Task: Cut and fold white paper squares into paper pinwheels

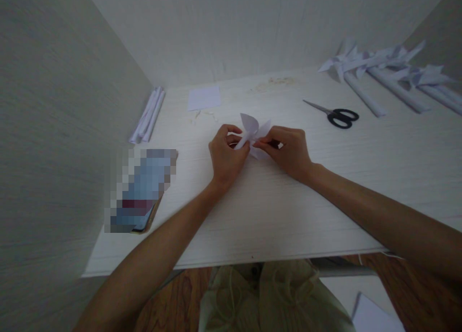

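Observation:
A white paper pinwheel with curled blades is held up between both hands over the middle of the table. My left hand is closed around its left side, thumb at the centre. From the right, my right hand pinches near the pinwheel's centre; whether something small sits between those fingertips is hidden. Behind the hands lies a square sheet of white paper. To the right rest scissors with black handles, blades pointing left.
Several finished paper pinwheels on rolled paper sticks lie at the back right. Rolled paper tubes sit at the back left, near a blurred phone. Thin pale sticks or strips lie by the back wall. Walls enclose the table's back and left.

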Demonstrator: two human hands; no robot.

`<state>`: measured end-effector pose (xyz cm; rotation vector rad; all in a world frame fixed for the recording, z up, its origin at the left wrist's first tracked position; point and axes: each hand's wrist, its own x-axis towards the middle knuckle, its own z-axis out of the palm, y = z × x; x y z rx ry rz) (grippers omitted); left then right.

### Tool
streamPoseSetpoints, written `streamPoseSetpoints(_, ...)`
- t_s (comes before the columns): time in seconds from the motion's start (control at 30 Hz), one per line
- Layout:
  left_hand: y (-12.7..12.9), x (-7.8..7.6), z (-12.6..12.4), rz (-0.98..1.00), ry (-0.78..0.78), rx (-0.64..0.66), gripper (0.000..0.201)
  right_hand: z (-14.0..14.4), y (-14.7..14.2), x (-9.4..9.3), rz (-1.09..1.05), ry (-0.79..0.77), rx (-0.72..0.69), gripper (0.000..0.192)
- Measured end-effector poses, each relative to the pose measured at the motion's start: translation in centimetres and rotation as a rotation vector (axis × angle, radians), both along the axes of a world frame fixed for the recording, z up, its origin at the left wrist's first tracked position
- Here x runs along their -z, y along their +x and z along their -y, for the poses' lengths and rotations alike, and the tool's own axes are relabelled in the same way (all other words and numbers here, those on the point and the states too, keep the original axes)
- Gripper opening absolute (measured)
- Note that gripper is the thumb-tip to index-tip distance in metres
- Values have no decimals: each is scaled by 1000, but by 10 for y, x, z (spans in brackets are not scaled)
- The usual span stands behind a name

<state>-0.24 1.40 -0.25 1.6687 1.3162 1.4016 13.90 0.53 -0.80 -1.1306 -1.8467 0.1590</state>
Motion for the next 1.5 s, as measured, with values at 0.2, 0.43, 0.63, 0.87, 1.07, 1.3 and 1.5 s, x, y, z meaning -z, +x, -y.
streamPoseSetpoints(0.2, 0, 2, 0, 8, -3, 16, 24, 1, 1, -1, -57, 22, -124, 14)
streamPoseSetpoints(0.43, -2, 0, -1, 5, -9, -27, 24, 1, 2, -3, -105, -24, -216, 11)
streamPoseSetpoints(0.63, -2, -1, 0, -5, -13, -33, 24, 0, 1, 0, -247, -127, -160, 10)
streamPoseSetpoints(0.87, -1, -2, 1, 5, -32, -18, 25, -2, 0, -4, -117, -86, -3, 14)
streamPoseSetpoints(1.07, -2, -1, -1, 19, -42, -27, 25, -1, 1, -3, 20, 0, -22, 14)
streamPoseSetpoints(1.3, -2, -1, -1, 5, -41, -33, 25, -1, 0, -2, 51, -23, 29, 21)
streamPoseSetpoints(1.5, -3, -1, -1, -8, -30, -41, 25, -1, 0, 0, 66, -18, -14, 21)
